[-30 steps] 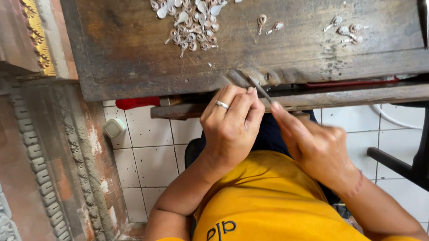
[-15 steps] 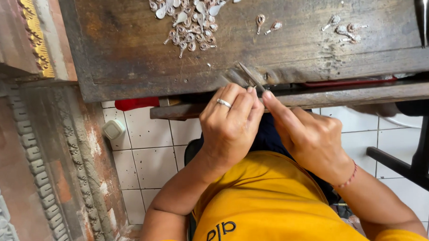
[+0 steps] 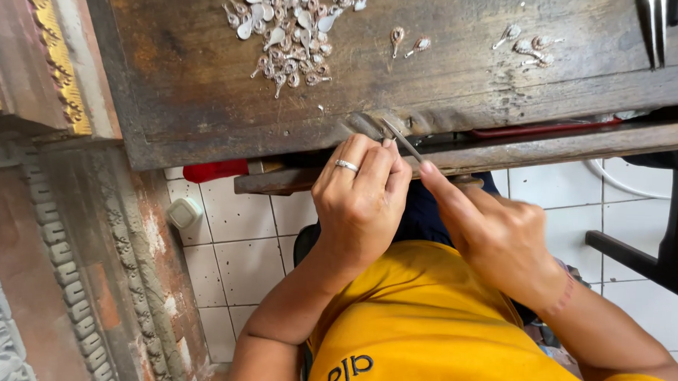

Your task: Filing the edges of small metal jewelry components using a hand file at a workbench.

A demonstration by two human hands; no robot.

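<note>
- Head view: we press our left hand (image 3: 361,202), ring on one finger, against the front edge of the worn wooden bench (image 3: 207,96), fingers pinched shut on something too small to make out.
- Our right hand (image 3: 495,237) grips a thin metal file (image 3: 402,140), its tip at the bench edge beside the left fingertips.
- Since half a second ago the file has slid back toward us; we judge the filing stroke continues.
- A heap of small silver pieces (image 3: 288,35) lies farther up the bench, well apart.
</note>
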